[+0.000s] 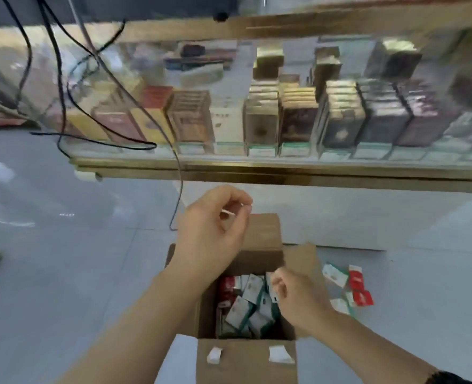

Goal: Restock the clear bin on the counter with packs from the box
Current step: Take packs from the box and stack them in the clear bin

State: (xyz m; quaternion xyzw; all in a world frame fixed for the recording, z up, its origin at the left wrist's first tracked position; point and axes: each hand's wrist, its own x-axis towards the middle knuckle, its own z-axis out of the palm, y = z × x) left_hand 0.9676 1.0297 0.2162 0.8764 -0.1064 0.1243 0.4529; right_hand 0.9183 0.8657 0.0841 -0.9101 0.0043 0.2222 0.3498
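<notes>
Over the open box (245, 361) of packs (244, 307), left hand (209, 231) pinches a small pale scrap (230, 213); right hand (301, 297) curled, grip unclear.

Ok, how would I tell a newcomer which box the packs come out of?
Start at the glass display case of stacked packs; on the pale floor in front of it stands an open brown cardboard box. It is the only cardboard there, with white-green and red packs jumbled inside and two torn white tape stubs on its near flap.
</notes>
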